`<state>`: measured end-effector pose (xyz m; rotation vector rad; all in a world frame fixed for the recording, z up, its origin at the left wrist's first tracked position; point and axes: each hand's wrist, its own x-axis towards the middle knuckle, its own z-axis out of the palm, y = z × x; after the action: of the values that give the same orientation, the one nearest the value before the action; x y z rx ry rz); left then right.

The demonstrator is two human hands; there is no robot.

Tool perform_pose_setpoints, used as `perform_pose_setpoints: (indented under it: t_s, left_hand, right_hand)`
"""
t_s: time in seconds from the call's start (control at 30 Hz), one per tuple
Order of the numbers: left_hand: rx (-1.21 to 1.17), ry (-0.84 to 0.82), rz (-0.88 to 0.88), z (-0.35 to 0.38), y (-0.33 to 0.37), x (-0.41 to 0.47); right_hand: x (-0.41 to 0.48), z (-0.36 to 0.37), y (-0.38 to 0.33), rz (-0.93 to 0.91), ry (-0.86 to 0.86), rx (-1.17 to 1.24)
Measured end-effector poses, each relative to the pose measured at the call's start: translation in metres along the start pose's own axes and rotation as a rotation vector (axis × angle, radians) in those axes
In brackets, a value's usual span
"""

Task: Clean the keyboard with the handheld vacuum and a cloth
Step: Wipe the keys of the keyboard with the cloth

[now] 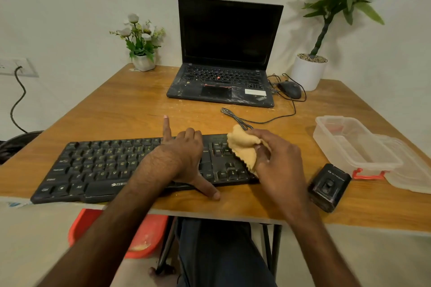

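From where I stood, the black keyboard (98,165) lay along the near edge of the tabletop (130,105). The left hand (184,158) spanned its middle, thumb stretched to the near edge, fingers curled at the far edge, index finger straight, gripping it. The right hand (277,163) pinched a bunched tan cloth (242,147) against the keyboard's right end, by the arrow keys. The handheld vacuum (328,187) sat just right of that hand, beside a clear container (349,144). A dusty laptop (224,53) stood open at the far side.
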<state>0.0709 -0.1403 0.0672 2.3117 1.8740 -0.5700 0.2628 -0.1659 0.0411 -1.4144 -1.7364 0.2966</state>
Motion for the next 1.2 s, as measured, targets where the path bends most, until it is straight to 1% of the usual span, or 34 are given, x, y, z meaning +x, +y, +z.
perform_pose_setpoints:
  t_s: [0.1, 0.2, 0.27, 0.4, 0.47, 0.53, 0.57, 0.63, 0.7, 0.77, 0.8, 0.87, 0.93, 1.07, 1.13, 1.2]
  left_hand:
    - [-0.022, 0.063, 0.023, 0.001, 0.010, 0.006]
    - [-0.067, 0.109, 0.038, 0.003, 0.014, 0.009]
    - [-0.124, 0.099, 0.044, 0.008, 0.006, 0.007]
    - [-0.205, 0.040, 0.002, 0.020, -0.031, -0.006]
    - [-0.248, 0.010, 0.019, 0.025, -0.046, -0.010]
    - [-0.264, 0.024, 0.047, 0.031, -0.049, -0.011]
    - [-0.260, 0.045, 0.053, 0.034, -0.048, -0.011]
    - [-0.248, 0.091, 0.056, 0.039, -0.046, -0.012]
    - [-0.235, 0.128, 0.058, 0.044, -0.045, -0.009]
    - [-0.210, 0.155, 0.056, 0.046, -0.045, -0.010]
    - [-0.194, 0.167, 0.052, 0.046, -0.044, -0.010]
    - [-0.167, 0.184, 0.043, 0.044, -0.040, -0.013]
    - [-0.136, 0.194, 0.031, 0.041, -0.035, -0.015]
    - [-0.125, 0.193, 0.017, 0.040, -0.034, -0.013]
    - [-0.128, 0.172, 0.016, 0.041, -0.036, -0.013]
    - [-0.130, 0.169, 0.020, 0.041, -0.036, -0.013]
  right_hand:
    - [-0.011, 0.014, -0.001, -0.065, -0.091, -0.127]
    - [-0.012, 0.014, 0.001, -0.154, -0.221, -0.270]
    - [-0.010, 0.009, 0.005, -0.176, -0.251, -0.274]
    - [-0.005, -0.004, 0.004, -0.131, -0.313, -0.236]
    - [-0.005, -0.006, -0.004, -0.132, -0.363, -0.330]
    - [-0.005, -0.004, -0.013, -0.170, -0.395, -0.443]
    - [-0.005, -0.002, -0.017, -0.203, -0.386, -0.476]
    - [0.001, 0.003, -0.017, -0.268, -0.314, -0.477]
    - [0.019, 0.007, -0.012, -0.267, -0.182, -0.425]
    - [0.041, 0.010, -0.009, -0.218, -0.084, -0.456]
    - [0.049, 0.013, -0.009, -0.193, -0.090, -0.520]
    - [0.060, 0.024, -0.013, -0.189, -0.198, -0.617]
    - [0.061, 0.037, -0.023, -0.237, -0.310, -0.596]
    - [0.056, 0.050, -0.034, -0.390, -0.355, -0.580]
    - [0.060, 0.040, -0.026, -0.356, -0.355, -0.636]
    - [0.071, 0.023, -0.010, -0.228, -0.327, -0.718]
